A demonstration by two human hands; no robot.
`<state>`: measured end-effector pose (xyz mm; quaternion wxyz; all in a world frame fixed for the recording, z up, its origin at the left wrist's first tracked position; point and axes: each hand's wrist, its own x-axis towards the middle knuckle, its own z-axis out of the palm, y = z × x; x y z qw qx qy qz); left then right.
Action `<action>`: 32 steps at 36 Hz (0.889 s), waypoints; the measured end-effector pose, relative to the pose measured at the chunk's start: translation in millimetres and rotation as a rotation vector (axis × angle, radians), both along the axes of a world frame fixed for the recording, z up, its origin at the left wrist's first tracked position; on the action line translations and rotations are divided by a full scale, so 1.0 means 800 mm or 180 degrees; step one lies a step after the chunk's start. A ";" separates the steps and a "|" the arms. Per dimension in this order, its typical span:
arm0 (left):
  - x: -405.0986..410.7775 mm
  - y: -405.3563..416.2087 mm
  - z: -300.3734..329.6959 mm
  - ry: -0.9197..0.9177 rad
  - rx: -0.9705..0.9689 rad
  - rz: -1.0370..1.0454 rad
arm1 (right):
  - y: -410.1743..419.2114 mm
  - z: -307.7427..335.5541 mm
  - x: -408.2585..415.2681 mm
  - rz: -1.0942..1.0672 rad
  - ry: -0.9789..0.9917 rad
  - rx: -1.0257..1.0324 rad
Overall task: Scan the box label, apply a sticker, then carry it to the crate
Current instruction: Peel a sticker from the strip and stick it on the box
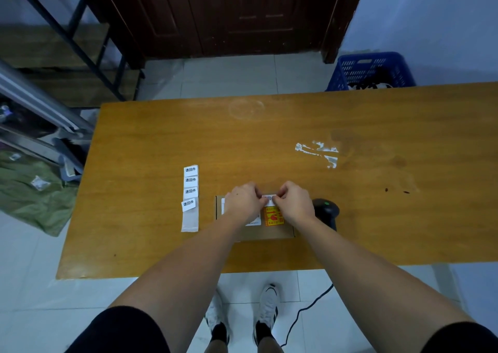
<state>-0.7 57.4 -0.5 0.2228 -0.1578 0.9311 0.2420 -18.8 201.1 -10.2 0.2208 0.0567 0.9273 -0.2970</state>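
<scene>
We are at the sticker step. The box [265, 231] lies flat on the counter [296, 126], right in front of us, and both hands meet over its far edge. Our left hand [244, 200] and right hand [295, 201] each pinch one end of a white sticker [269, 200] between their fingers, stretched just above the orange label [273, 216].

To do this well, we should keep the sticker taut, lay one end down first and smooth across to the other, so no crease or bubble forms. It looks best placed on bare cardboard, clear of the orange label and the white label [254, 221] our left wrist partly hides.

The scanner [326, 209] sits just right of the box. The strip of spare stickers [190, 193] lies to the left. The blue crate [370, 69] waits on the floor beyond the counter's far right side.
</scene>
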 end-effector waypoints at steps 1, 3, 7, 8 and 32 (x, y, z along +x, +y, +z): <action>-0.001 -0.001 0.000 -0.0027 0.0046 0.0035 | 0.000 -0.001 0.000 -0.0012 0.0013 0.0009; -0.004 -0.002 0.001 -0.0051 0.0090 0.0101 | -0.001 -0.002 0.001 -0.0034 0.0044 0.0021; -0.008 0.000 0.002 -0.0070 0.0080 0.0120 | -0.003 -0.005 0.003 -0.0052 0.0125 0.0115; -0.008 0.000 0.003 -0.0064 0.0046 0.0113 | -0.004 -0.005 0.003 -0.0043 0.0143 0.0143; 0.002 -0.011 0.003 -0.0060 0.0483 0.0128 | 0.013 -0.013 0.005 0.0419 0.0061 -0.0248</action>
